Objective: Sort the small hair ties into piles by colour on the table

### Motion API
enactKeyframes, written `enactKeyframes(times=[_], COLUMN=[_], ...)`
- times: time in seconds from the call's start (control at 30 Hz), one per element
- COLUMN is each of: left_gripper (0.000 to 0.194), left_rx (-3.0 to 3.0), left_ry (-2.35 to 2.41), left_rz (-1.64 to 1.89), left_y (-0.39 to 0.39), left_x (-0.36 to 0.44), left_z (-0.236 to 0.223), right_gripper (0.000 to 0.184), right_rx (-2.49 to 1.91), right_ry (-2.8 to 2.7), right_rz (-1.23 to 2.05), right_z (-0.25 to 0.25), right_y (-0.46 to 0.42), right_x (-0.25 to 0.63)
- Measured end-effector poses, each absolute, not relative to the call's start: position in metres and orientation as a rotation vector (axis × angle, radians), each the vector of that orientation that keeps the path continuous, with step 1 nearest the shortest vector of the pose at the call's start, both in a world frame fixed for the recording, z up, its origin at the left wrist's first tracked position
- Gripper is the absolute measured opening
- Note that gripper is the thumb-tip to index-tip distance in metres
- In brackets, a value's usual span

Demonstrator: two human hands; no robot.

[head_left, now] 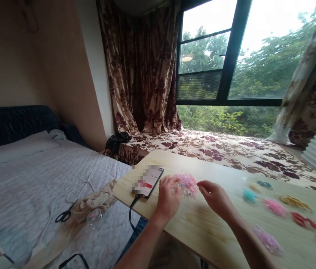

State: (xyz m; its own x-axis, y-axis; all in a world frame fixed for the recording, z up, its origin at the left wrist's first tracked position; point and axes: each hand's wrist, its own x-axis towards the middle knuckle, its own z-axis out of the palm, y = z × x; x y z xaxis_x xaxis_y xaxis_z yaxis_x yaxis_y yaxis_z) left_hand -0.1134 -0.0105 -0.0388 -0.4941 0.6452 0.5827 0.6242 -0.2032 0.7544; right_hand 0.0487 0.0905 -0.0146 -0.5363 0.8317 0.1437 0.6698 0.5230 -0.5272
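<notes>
A loose pile of small pink and pale bands [186, 184], too fine to make out singly, lies on the wooden table [199, 224]. My left hand [169, 194] is at the pile's left side, fingers curled in against its edge; what they hold is hidden. On the right side, my right hand [215, 196] has thumb and fingertips pinched together close to the pile's edge. Anything in that pinch is too small to see. Just left of my left hand lies a phone [151, 183] with its screen lit.
To the right lie small bunches sorted by colour: a teal bunch [249, 195], a pink bunch [275, 206], yellow bands [295, 202], red bands [303, 219] and a lilac bunch [267, 239]. Black scissors [63, 216] and cloth [93, 203] rest on the bed [34, 179].
</notes>
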Motion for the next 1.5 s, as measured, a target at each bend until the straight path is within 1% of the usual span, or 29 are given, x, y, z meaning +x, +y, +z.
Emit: enactKeyframes(times=[0.17, 0.37, 0.53, 0.8, 1.03, 1.5], left_gripper=[0.028, 0.03, 0.03, 0.039, 0.037, 0.036], left_rx=[1.553, 1.585, 1.631, 1.706, 1.757, 1.778], left_ry=[2.005, 2.07, 2.141, 2.291, 2.308, 2.276], left_rz=[1.853, 1.764, 1.674, 1.484, 1.381, 1.464], left_y=[-0.013, -0.014, -0.015, -0.022, -0.022, -0.023], left_x=[-0.119, -0.12, -0.12, -0.111, -0.111, -0.113], left_z=[-0.046, -0.05, -0.048, -0.043, -0.044, -0.042], right_gripper=[0.03, 0.028, 0.026, 0.033, 0.031, 0.028], right_rx=[-1.323, -1.47, -1.422, -1.538, -1.404, -1.403], right_ry=[-2.349, -2.374, -2.485, -2.461, -2.485, -2.399], right_rz=[0.44, 0.205, 0.093, -0.118, -0.101, -0.016], right_z=[-0.027, -0.031, -0.03, -0.026, -0.031, -0.04], right_y=[0.082, 0.081, 0.075, 0.085, 0.087, 0.097], right_x=[0.047, 0.057, 0.052, 0.049, 0.047, 0.062])
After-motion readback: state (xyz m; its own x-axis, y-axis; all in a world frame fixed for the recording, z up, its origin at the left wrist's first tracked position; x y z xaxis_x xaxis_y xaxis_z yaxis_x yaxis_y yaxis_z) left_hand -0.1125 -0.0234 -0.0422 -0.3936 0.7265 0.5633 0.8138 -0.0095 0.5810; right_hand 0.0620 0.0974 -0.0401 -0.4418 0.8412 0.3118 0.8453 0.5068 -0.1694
